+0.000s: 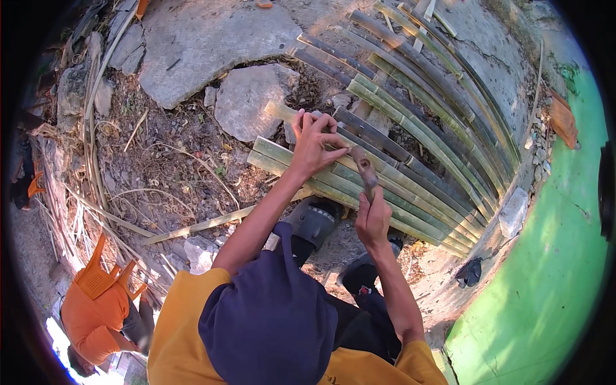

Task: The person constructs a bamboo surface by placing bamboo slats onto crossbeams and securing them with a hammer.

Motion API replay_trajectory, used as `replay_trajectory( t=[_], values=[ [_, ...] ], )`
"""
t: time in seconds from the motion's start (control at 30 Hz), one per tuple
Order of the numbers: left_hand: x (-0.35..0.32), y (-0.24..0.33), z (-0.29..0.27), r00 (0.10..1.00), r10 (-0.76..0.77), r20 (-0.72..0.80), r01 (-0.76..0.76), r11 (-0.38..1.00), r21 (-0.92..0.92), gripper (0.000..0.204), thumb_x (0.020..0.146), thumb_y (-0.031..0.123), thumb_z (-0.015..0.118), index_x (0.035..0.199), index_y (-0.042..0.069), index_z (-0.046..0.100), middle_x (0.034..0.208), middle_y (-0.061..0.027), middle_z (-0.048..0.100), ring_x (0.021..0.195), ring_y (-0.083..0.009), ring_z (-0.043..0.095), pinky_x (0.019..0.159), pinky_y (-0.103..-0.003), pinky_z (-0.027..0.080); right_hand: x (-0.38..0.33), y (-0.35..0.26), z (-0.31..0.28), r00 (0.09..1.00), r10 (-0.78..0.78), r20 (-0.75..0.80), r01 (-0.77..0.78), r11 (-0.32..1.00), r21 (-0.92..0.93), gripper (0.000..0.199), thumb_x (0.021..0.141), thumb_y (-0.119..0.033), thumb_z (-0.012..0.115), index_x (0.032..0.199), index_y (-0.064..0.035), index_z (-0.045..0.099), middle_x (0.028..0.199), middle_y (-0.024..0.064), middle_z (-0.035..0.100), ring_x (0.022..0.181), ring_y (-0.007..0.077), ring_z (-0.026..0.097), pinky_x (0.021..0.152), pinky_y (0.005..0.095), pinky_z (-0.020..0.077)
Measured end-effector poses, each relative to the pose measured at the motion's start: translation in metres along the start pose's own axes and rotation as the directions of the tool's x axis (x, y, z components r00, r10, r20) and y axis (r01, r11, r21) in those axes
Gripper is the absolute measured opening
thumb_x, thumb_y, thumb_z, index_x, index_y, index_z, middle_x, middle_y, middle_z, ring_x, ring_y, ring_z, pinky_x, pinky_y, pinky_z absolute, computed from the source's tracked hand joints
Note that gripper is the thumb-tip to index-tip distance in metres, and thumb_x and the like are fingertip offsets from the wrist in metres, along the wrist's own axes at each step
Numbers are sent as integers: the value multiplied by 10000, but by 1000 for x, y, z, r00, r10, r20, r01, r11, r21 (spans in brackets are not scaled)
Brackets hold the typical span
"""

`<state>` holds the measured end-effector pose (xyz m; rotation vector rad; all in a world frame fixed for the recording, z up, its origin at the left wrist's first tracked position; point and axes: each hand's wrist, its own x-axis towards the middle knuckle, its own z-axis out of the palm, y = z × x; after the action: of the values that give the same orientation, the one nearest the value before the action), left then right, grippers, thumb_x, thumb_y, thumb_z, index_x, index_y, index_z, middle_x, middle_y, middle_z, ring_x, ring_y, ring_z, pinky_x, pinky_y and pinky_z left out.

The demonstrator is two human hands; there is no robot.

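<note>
Here, your right hand [374,221] grips a wooden tool [365,169] beside your left hand [312,149], its hold on the bamboo strip [279,111] unclear; a slip could bruise it.

Definitely outdoors, looks like a rough yard or side lot being used as a makeshift bamboo-working spot. The ground [151,163] is bare dirt with dry leaves and curly scraps all over it, plus big broken concrete slabs [212,48] and loose rubble [513,213] along the edge. A green-painted wall [545,276] runs down the right, with sun patches and shadows across it, so that's daylight. The workshop bit: split bamboo lengths [443,138] laid out in a fan, and more long thin strips [199,226] scattered on the left. There's also an orange plastic chair [96,280] next to someone in an orange top [96,314].
</note>
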<state>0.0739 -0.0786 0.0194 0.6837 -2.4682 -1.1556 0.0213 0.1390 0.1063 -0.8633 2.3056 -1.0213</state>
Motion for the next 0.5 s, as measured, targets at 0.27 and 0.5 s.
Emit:
replay_trajectory(
  t=[0.27,0.5],
  values=[
    [-4,2,2,1000,-17,8,17,1000,-13,171,677,316,921,745,209,807,1010,28,537,1096,-241,515,1234,-577,179,-3,20,8,995,81,56,-76,992,-98,164,1093,-182,566,1098,-22,528,711,266,620,649,515,636,559,570,446],
    [4,11,8,1000,9,-5,-9,998,-60,158,683,300,919,738,211,800,1009,24,528,1101,-233,519,1231,-576,177,-5,36,6,999,-48,-24,46,995,-84,151,1084,-137,576,1143,-6,527,705,253,607,633,485,635,564,539,450]
  ],
)
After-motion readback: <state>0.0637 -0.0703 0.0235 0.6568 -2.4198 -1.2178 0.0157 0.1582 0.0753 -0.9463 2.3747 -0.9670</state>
